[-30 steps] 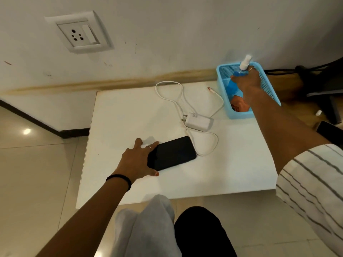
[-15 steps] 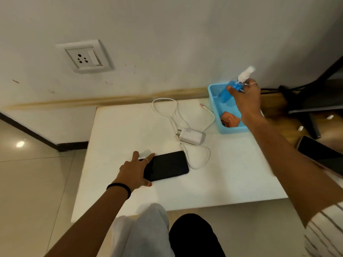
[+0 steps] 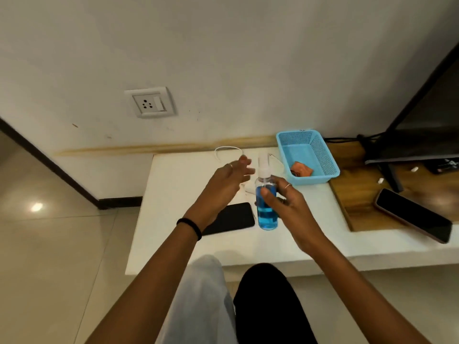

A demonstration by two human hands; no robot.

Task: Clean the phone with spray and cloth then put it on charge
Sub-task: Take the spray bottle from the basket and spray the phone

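On white surface (image 3: 173,219), near centre: black phone (image 3: 233,218) lying flat, screen up. Blue basket (image 3: 332,167) at far right holds orange cloth (image 3: 301,169). Right hand (image 3: 288,204), grip closed round upright spray bottle (image 3: 266,199) above phone's right end. Left hand (image 3: 228,182), fingers spread, empty, just left of bottle. Charger cable (image 3: 227,150) behind.
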